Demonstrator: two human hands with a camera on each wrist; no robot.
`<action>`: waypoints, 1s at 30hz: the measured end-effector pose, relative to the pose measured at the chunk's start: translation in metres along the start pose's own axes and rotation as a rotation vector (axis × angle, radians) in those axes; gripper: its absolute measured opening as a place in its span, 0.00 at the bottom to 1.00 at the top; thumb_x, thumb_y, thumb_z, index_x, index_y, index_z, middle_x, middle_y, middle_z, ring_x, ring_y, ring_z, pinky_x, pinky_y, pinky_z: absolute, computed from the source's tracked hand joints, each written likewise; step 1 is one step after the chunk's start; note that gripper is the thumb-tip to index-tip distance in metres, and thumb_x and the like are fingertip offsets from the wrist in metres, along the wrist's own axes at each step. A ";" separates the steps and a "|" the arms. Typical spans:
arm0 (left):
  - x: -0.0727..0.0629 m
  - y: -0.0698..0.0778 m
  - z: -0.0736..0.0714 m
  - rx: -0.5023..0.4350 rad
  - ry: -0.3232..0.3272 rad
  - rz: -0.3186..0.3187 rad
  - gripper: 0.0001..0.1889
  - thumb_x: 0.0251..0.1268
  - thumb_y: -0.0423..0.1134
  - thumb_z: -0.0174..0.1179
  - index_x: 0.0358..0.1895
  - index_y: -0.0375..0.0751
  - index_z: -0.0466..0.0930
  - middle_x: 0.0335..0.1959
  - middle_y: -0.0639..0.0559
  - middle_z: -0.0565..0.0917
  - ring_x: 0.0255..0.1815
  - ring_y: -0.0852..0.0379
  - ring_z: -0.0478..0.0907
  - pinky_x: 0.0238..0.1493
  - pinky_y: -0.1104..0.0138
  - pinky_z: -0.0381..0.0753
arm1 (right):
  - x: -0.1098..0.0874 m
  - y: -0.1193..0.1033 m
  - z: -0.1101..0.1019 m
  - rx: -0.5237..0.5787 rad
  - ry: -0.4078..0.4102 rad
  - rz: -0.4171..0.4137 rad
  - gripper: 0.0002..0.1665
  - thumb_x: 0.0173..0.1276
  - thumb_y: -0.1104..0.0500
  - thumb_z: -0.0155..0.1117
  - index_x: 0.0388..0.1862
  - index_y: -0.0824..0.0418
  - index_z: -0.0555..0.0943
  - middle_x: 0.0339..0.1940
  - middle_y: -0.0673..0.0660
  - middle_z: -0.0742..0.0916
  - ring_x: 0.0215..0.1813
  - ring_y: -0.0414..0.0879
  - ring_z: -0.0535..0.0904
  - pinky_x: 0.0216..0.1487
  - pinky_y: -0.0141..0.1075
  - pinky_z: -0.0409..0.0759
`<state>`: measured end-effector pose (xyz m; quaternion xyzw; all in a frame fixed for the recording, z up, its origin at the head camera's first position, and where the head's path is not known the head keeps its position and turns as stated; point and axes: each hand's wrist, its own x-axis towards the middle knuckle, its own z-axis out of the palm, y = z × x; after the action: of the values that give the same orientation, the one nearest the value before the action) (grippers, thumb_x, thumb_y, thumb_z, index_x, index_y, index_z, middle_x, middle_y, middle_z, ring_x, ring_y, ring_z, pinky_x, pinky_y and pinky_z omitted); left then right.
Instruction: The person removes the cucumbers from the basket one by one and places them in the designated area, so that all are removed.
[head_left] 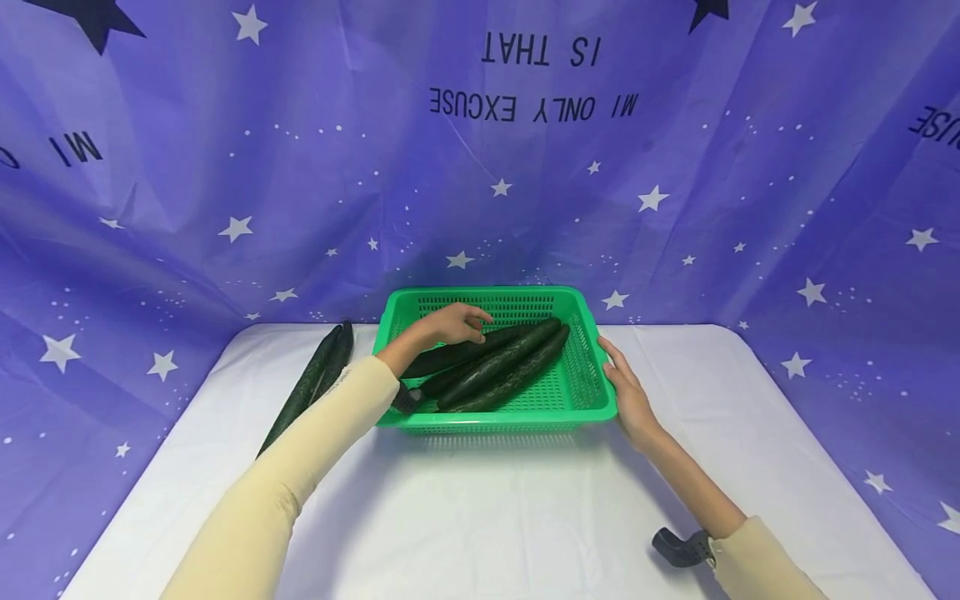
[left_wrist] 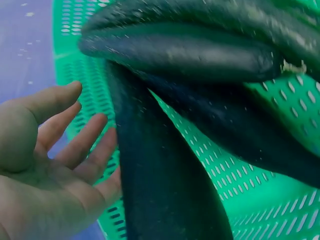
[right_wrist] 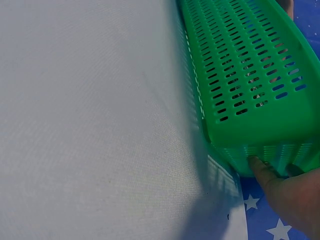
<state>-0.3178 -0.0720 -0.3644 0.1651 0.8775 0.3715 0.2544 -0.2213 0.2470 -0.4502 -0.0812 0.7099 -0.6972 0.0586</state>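
Several dark green cucumbers (head_left: 498, 367) lie slantwise in a green plastic basket (head_left: 592, 408). Over the basket's left part is my left hand (head_left: 453, 323), its fingers loosely spread and holding nothing. In the left wrist view that hand (left_wrist: 60, 160) is beside a cucumber (left_wrist: 160, 175), fingertips close to its side; whether they touch cannot be told. My right hand (head_left: 630, 400) is at the basket's right end. The right wrist view has a finger of this hand (right_wrist: 292, 200) against the perforated end wall, with the other fingers partly hidden.
More cucumbers (head_left: 311, 379) lie on the white tabletop (head_left: 510, 517) left of the basket, partly behind my left sleeve. A purple curtain (head_left: 525, 233) with stars hangs right behind the basket. Dark wrist devices (head_left: 682, 547) sit at both wrists.
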 end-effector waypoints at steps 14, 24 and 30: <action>0.023 -0.017 0.008 0.116 -0.087 -0.077 0.30 0.75 0.36 0.56 0.78 0.46 0.61 0.77 0.41 0.59 0.76 0.42 0.57 0.69 0.48 0.64 | 0.000 -0.001 0.002 -0.003 0.005 0.017 0.32 0.85 0.50 0.30 0.84 0.49 0.45 0.74 0.65 0.63 0.50 0.45 0.76 0.47 0.33 0.78; 0.027 -0.019 0.009 0.081 -0.074 -0.094 0.30 0.74 0.36 0.58 0.77 0.49 0.63 0.81 0.44 0.49 0.78 0.41 0.50 0.70 0.46 0.61 | 0.001 0.000 0.001 -0.009 0.012 0.017 0.32 0.85 0.50 0.31 0.84 0.48 0.45 0.73 0.66 0.63 0.50 0.45 0.76 0.47 0.33 0.78; 0.026 -0.019 0.010 0.032 -0.072 -0.062 0.30 0.75 0.33 0.55 0.77 0.47 0.61 0.80 0.45 0.50 0.78 0.42 0.49 0.70 0.46 0.62 | 0.001 0.001 0.001 -0.003 0.012 0.017 0.32 0.85 0.49 0.31 0.84 0.48 0.45 0.74 0.65 0.63 0.51 0.46 0.76 0.47 0.34 0.79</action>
<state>-0.3351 -0.0663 -0.3931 0.1550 0.8784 0.3430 0.2945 -0.2224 0.2458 -0.4509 -0.0713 0.7117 -0.6962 0.0602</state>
